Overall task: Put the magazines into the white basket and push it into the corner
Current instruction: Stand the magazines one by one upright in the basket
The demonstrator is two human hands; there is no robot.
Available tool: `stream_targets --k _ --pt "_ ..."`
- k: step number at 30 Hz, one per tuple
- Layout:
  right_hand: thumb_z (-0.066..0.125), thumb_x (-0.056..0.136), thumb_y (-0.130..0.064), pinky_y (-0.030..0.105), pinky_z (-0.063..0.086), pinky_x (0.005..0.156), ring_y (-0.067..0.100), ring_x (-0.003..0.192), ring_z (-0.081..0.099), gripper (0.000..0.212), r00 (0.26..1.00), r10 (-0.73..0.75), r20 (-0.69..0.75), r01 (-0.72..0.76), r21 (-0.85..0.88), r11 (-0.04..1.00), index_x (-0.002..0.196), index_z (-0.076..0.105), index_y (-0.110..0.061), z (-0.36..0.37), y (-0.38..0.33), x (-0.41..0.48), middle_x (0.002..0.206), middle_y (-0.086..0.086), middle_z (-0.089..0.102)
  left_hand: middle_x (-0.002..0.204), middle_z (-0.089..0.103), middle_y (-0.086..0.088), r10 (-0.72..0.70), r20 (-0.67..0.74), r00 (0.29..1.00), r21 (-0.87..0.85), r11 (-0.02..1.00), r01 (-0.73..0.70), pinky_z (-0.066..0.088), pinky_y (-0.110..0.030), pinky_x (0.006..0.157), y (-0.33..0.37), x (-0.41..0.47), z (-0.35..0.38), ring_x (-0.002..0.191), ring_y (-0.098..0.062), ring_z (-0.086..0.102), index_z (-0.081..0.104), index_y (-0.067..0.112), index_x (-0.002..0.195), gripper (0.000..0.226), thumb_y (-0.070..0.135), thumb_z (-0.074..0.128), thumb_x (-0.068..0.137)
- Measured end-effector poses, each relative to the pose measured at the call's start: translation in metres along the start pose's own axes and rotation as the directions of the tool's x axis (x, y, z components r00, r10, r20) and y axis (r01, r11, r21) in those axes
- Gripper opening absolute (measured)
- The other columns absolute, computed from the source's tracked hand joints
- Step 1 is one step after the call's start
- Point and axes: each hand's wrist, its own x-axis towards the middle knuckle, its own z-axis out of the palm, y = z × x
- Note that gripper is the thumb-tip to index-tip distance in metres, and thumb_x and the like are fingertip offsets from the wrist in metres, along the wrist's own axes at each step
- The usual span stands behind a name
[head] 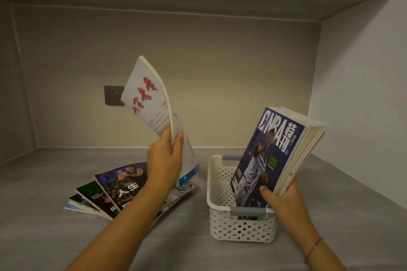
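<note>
With the left grip [164,160] pinching a bent white magazine [147,97] aloft and the right grip [284,200] clasping a leaning bundle [275,152] whose foot sits in the white basket [218,182] just below, the bundle's weight could tip the basket, or the floppy magazine could slip onto the pile [110,191] beneath.

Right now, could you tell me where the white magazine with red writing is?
The white magazine is left of centre in the head view, gripped by the left hand above the magazine pile, left of the white basket, overlapping the wall socket.
</note>
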Motion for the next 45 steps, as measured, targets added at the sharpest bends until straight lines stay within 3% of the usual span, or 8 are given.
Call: stream_targets --k 2,12,17,21,27,31,40,45 --pt "0.070 0.076 -0.012 0.010 0.044 0.057 -0.001 0.081 0.056 0.056 1.000 0.002 0.005 -0.002 0.001 1.000 0.113 0.035 -0.035 0.000 0.000 0.000 0.094 -0.021 0.055 0.102 0.062 0.003 0.071 0.004 0.997 0.009 0.997 -0.072 0.060 -0.032 0.063 0.015 -0.001 0.015 0.086 -0.015 0.065 0.049 0.022 0.135 0.041 0.035 0.044 0.097" --pt "0.070 0.075 -0.007 0.003 0.045 0.052 0.001 0.086 0.056 0.060 0.999 -0.042 0.020 0.041 0.029 0.999 0.119 0.036 -0.030 -0.001 -0.001 0.000 0.099 -0.016 0.056 0.101 0.070 -0.002 0.271 0.126 0.954 -0.025 0.963 -0.270 0.060 -0.032 0.069 0.026 -0.033 0.083 0.079 -0.007 0.062 0.028 0.030 0.146 0.050 0.032 0.045 0.098" --pt "0.074 0.074 -0.018 0.002 0.046 0.061 -0.002 0.096 0.054 0.065 0.996 -0.089 0.025 0.087 0.054 0.995 0.127 0.036 -0.028 0.000 -0.003 -0.001 0.107 -0.017 0.055 0.077 0.067 -0.001 0.308 0.314 0.898 0.018 0.944 -0.330 0.049 -0.026 0.057 0.017 -0.042 0.092 0.059 -0.008 0.057 0.022 0.042 0.142 0.051 0.029 0.046 0.099" --pt "0.069 0.067 -0.045 0.002 0.045 0.069 -0.010 0.100 0.053 0.073 0.990 -0.128 0.059 0.125 0.051 0.991 0.129 0.032 -0.033 -0.001 -0.009 -0.001 0.115 -0.019 0.052 0.106 0.069 -0.009 0.246 0.600 0.762 0.046 0.939 -0.340 0.052 -0.035 0.079 0.015 -0.042 0.093 0.093 -0.022 0.064 0.032 0.039 0.145 0.046 0.037 0.039 0.100" --pt "0.066 0.070 -0.039 0.003 0.045 0.074 -0.016 0.105 0.051 0.076 0.980 -0.177 0.086 0.167 0.105 0.980 0.136 0.031 -0.029 -0.004 -0.008 0.000 0.122 -0.021 0.049 0.149 0.042 -0.003 0.147 0.884 0.445 -0.052 0.975 -0.218 0.037 -0.036 0.111 0.016 -0.047 0.087 0.134 -0.019 0.042 0.023 0.041 0.148 0.052 0.047 0.036 0.099" --pt "0.069 0.070 -0.034 0.002 0.044 0.075 -0.019 0.107 0.047 0.079 0.975 -0.195 0.102 0.182 0.124 0.975 0.138 0.029 -0.028 -0.004 -0.009 0.000 0.126 -0.023 0.046 0.154 0.034 0.000 0.059 0.945 0.321 -0.009 0.988 -0.155 0.037 -0.031 0.109 0.012 -0.042 0.083 0.131 -0.018 0.046 0.011 0.045 0.149 0.068 0.037 0.052 0.095" --pt "0.078 0.069 -0.017 0.000 0.045 0.063 -0.011 0.100 0.046 0.079 0.990 -0.126 0.056 0.120 0.101 0.988 0.126 0.028 -0.040 -0.002 -0.001 -0.001 0.114 -0.029 0.044 0.149 0.042 0.003 0.000 0.970 0.244 0.034 0.990 -0.137 0.040 -0.033 0.109 0.006 -0.032 0.078 0.132 -0.015 0.046 0.029 0.034 0.148 0.066 0.004 0.051 0.094" --pt "0.074 0.073 -0.010 -0.002 0.042 0.061 -0.011 0.097 0.043 0.080 0.993 -0.114 0.041 0.111 0.066 0.992 0.134 0.027 -0.030 0.000 0.000 0.000 0.112 -0.024 0.043 0.153 0.035 0.002 -0.056 0.911 0.408 0.021 0.996 0.090 0.031 -0.028 0.109 0.009 -0.033 0.085 0.140 -0.017 0.034 0.024 0.030 0.150 0.060 0.009 0.045 0.098"
